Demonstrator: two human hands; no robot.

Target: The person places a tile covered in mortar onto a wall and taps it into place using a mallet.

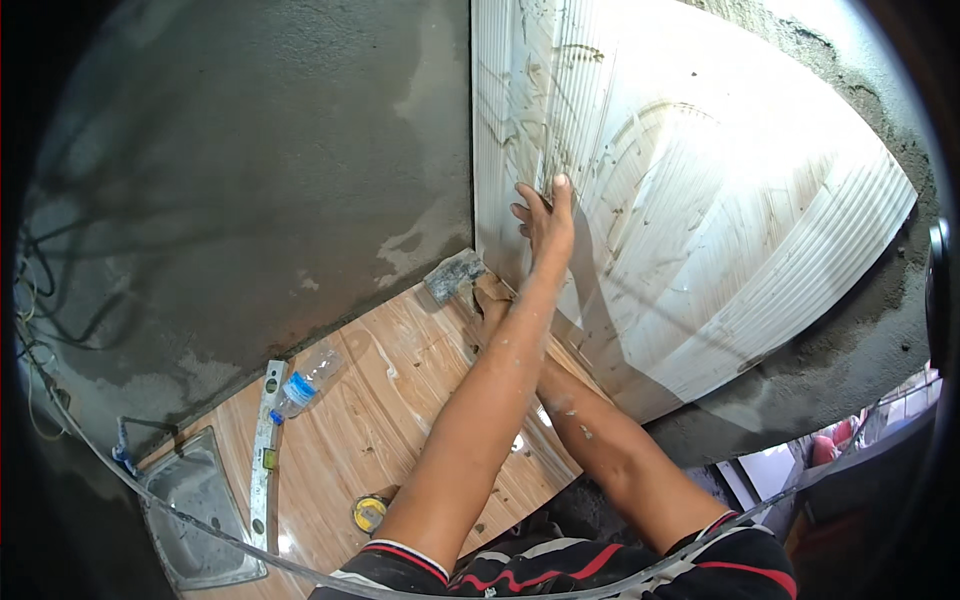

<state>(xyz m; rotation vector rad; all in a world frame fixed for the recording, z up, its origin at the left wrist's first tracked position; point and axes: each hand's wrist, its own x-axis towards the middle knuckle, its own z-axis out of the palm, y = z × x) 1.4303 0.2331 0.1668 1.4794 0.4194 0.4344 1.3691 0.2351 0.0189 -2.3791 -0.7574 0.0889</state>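
Note:
My left hand (549, 228) is raised in front of a pale, ribbed wall panel (690, 220) smeared with grey-brown dirt. Its fingers are apart, and I see nothing held in it. Lower down, my right arm passes behind the left forearm. Only part of my right hand (488, 302) shows, at the panel's bottom corner, and its fingers are mostly hidden. Beside it, a grey, dirt-covered flat piece (454, 277) lies in the corner of the wood-patterned counter (385, 400). Whether the right hand touches that piece is unclear.
A spirit level (264, 455) and a plastic bottle (306, 385) lie on the counter, left of my arms. A metal sink (203, 512) is set in at far left. A yellow tape measure (369, 514) sits near my left sleeve. Cables (40, 290) hang by the grey wall (280, 150).

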